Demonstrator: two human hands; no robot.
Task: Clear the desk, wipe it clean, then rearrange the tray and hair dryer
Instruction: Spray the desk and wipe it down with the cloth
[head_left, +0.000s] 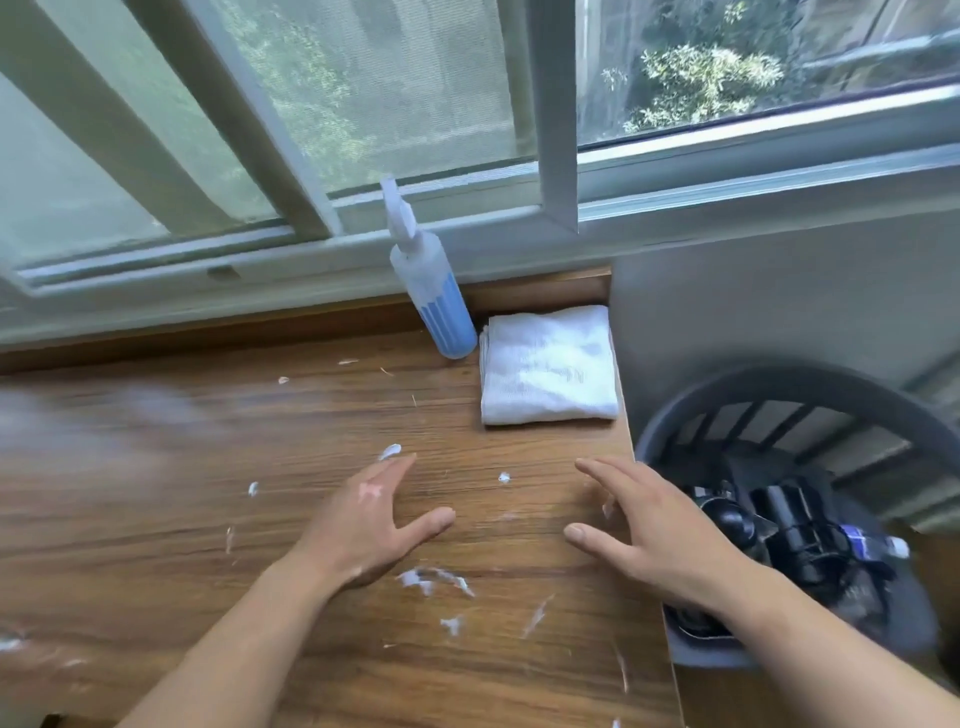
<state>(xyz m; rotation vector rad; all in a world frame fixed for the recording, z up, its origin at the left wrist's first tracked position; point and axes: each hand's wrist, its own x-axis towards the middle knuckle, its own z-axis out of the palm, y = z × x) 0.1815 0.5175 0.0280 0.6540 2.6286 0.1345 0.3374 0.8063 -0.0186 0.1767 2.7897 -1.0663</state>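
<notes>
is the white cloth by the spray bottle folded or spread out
Folded: the white cloth lies as a neat square with stacked layered edges along its left side.

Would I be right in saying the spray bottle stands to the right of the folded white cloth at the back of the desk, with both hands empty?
Not quite: in the head view the spray bottle stands left of the folded white cloth, not right. It is at the back of the desk, and the left hand and right hand are empty.

Home: wooden desk (260, 519) under window (415, 104)
</notes>
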